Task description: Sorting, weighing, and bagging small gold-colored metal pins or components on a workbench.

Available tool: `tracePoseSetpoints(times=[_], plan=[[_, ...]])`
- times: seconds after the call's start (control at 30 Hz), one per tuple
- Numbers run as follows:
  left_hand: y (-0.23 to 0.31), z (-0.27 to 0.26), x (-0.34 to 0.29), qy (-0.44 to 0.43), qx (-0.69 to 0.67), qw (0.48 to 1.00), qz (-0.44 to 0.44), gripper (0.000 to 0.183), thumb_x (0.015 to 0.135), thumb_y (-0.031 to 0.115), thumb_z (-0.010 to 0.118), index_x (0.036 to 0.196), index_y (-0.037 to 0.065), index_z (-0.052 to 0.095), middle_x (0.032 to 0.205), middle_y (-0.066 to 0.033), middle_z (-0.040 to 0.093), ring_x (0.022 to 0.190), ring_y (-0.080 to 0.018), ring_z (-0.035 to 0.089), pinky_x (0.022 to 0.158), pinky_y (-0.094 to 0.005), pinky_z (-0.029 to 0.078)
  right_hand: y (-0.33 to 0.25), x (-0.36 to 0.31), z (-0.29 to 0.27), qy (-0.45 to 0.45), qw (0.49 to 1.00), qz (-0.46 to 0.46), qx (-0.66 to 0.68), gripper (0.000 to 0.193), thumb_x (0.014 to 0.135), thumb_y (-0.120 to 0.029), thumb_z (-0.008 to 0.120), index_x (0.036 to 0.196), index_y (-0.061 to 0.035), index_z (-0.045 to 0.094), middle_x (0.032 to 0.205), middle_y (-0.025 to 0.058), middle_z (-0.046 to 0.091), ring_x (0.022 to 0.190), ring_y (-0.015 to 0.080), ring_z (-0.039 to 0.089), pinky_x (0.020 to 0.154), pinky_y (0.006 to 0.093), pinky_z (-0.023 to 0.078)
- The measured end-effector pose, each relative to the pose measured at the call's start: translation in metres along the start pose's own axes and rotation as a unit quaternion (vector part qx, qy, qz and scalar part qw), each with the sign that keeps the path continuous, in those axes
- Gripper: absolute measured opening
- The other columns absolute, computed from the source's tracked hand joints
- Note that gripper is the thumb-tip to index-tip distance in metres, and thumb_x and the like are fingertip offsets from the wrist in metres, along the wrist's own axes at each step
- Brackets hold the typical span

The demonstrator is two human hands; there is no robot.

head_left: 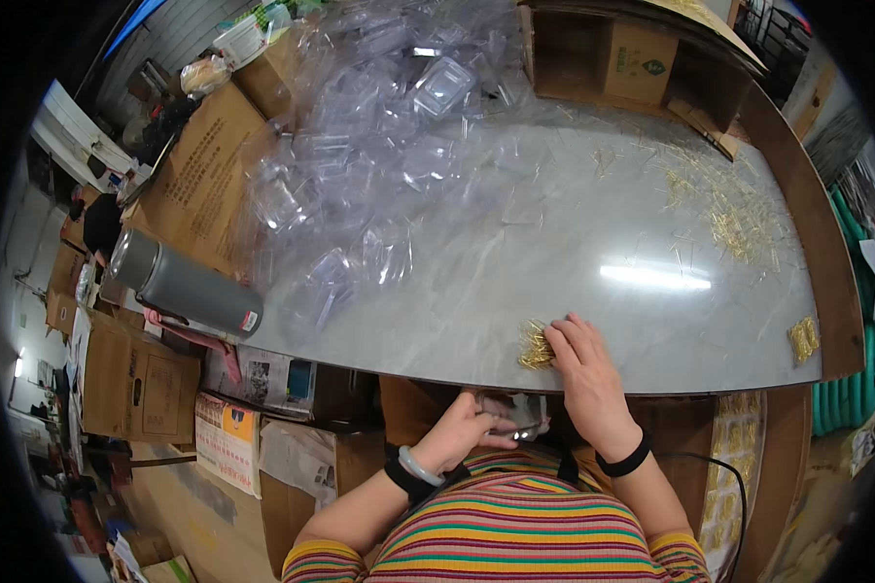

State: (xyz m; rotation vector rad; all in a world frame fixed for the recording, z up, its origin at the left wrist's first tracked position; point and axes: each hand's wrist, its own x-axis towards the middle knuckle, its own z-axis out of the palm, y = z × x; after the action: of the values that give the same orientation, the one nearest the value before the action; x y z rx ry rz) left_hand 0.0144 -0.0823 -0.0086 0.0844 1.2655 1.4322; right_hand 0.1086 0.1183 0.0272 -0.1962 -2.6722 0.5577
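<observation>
My left hand (pixel 454 433) is closed on a small clear plastic box (pixel 523 418), held just below the table's front edge, close to my body. On the tabletop at that edge, my right hand (pixel 589 379) reaches forward with its fingers stretched out. Its fingertips touch the side of a small pile of gold-coloured metal pins (pixel 533 347). Whether any pin is between those fingers I cannot make out. A large heap of clear plastic boxes (pixel 389 146) covers the far left of the grey marbled table (pixel 515 262).
Loose gold pins (pixel 739 228) spread over the table's far right, and a small bundle of pins (pixel 803 339) lies at the right edge. A grey bottle (pixel 190 284) stands or lies at the left edge. A cardboard rim (pixel 797 194) borders the right side. Cartons (pixel 141 389) stand at left.
</observation>
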Motion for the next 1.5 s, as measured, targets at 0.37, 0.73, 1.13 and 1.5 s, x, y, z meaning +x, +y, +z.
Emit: tracePoseSetpoints(times=[0.37,0.73,1.13,1.5], plan=[[-0.007,-0.009,-0.031,-0.108,-0.153,0.982,0.012,0.061,0.101,-0.005,0.053,0.154,0.006,0.026,0.151,-0.0153,0.042,0.142,-0.0287,0.045,0.120,-0.0497,0.040,-0.032,-0.045,0.007,-0.121,0.979,-0.138,0.085,0.051,0.082,-0.003,0.065,0.133,0.0002,0.057,0.132,0.0169,0.054,0.139,0.0388,0.045,0.118,0.0542,0.036],[0.055,0.015,-0.004,-0.137,0.221,0.936,0.239,0.078,0.100,0.001,0.049,0.163,0.001,0.003,0.161,-0.0162,0.031,0.147,-0.0242,0.035,0.120,-0.0364,0.029,-0.024,-0.018,0.007,0.089,0.979,-0.037,0.180,0.042,0.092,0.005,0.062,0.133,-0.0035,0.058,0.125,0.0172,0.058,0.126,0.0435,0.057,0.111,0.0540,0.043],[0.050,0.027,0.019,0.113,0.705,0.584,0.386,0.090,0.095,0.044,0.065,0.156,-0.007,0.022,0.160,-0.0288,0.027,0.150,-0.0476,0.022,0.122,-0.0590,0.014,-0.011,-0.013,-0.001,0.085,0.988,0.018,0.126,0.048,0.085,0.008,0.065,0.132,-0.0040,0.058,0.120,0.0186,0.058,0.113,0.0389,0.060,0.101,0.0455,0.051],[0.053,0.029,0.024,0.064,0.657,0.616,0.431,0.074,0.096,0.033,0.066,0.153,0.000,0.031,0.162,-0.0249,0.025,0.151,-0.0460,0.021,0.122,-0.0618,0.013,0.006,-0.017,-0.018,0.048,0.986,0.028,0.156,0.062,0.080,-0.007,0.081,0.136,-0.0023,0.055,0.136,0.0204,0.056,0.131,0.0406,0.053,0.107,0.0470,0.047]])
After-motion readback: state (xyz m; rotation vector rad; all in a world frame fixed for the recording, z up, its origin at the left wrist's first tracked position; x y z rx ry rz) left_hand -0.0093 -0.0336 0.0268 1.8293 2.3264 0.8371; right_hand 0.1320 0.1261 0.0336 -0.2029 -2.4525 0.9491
